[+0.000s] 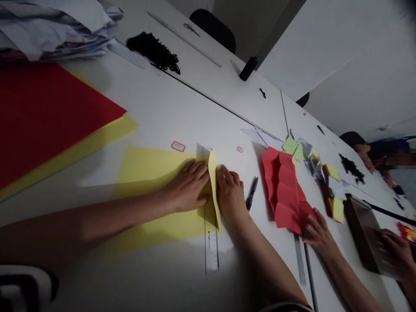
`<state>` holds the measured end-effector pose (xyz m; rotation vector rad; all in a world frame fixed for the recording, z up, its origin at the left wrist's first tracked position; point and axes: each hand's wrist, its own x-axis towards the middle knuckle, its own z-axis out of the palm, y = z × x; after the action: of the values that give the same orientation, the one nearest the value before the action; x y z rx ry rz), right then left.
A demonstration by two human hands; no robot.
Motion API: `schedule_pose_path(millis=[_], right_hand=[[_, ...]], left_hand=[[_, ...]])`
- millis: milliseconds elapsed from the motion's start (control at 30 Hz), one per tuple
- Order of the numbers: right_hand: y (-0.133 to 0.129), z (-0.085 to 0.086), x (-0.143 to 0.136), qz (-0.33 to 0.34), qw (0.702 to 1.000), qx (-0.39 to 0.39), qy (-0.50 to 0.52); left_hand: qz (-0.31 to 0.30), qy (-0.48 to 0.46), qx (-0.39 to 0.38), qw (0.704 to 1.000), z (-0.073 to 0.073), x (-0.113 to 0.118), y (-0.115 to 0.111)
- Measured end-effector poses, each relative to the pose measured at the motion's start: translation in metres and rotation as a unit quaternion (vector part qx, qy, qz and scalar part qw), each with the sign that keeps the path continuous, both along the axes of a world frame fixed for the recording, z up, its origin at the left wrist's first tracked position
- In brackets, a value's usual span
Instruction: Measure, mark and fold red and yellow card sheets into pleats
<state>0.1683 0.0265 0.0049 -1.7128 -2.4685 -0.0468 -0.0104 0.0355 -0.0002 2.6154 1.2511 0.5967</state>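
A sheet of yellow paper (pixel 146 173) lies on the white table, its right edge bent up into a standing flap. Flat across the sheet and a clear ruler (pixel 212 253) rests my left hand (pixel 188 186), fingers stretched out and pressing down. The ruler lies along the fold. My right hand (pixel 232 195) is on the other side of the flap, fingers partly curled and up against the paper. Its thumb side is partly hidden by the flap. A dark pen (pixel 252 193) lies just right of that hand.
Red sheets (pixel 55 117) over yellow ones lie at the left, below a heap of white paper (pixel 58 30). At the right, another person's hand (pixel 320 232) touches folded red paper (pixel 282 190). Black cords (pixel 152 50), a dark box (pixel 360 234) and paper scraps (pixel 294 149) are farther off.
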Motion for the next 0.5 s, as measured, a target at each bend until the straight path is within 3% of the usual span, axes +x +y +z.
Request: schedule_pose_path(millis=[500], right_hand=[[0.042, 0.014, -0.017, -0.02, 0.999, -0.014, -0.048]], left_hand=[[0.001, 0.001, 0.015, 1.0, -0.001, -0.001, 0.0]])
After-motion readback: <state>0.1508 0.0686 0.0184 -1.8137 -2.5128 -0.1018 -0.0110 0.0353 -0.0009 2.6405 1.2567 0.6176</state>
